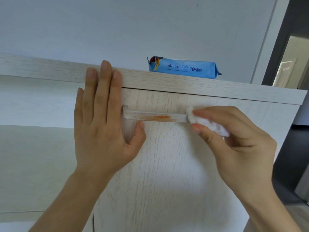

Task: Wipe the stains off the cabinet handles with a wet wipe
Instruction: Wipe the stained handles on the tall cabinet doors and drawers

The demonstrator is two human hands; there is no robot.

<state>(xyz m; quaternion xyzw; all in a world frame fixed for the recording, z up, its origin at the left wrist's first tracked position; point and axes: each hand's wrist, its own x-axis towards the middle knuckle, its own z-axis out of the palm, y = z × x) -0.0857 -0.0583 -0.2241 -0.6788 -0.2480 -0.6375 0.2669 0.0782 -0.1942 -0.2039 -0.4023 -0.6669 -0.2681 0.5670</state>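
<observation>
From the head camera, a pale wood-grain cabinet (pixel 167 164) fills the lower half of the view, its door closed under a thick top board. A horizontal bar handle (pixel 155 116) sits near the door's upper edge, just below the gap under the top board. An orange stain (pixel 156 117) is smeared along the middle of the handle, with fainter streaks running toward its left end.

The left hand (pixel 100 124) lies flat against the cabinet at the handle's left end. Its fingers are straight and point up, the tips reaching over the front edge of the top board; the thumb is stretched out to the right, just under the handle. This grip is spread and holds nothing.

The right hand (pixel 234 139) comes in from the lower right. Its grip is clamped on a bunched white wipe (pixel 200 122), pinched between the thumb below and the fingers above. The wipe's front end presses on the right end of the handle, to the right of the stain and apart from it.

On the top of the cabinet, toward its right end and back from the front edge, lies a blue pack (pixel 184 67) on its side. Whether it is open, and what it holds, cannot be told from here.

Behind the cabinet stands a plain white wall (pixel 117 27). At the right edge a dark door frame (pixel 277 47) opens onto another room.
</observation>
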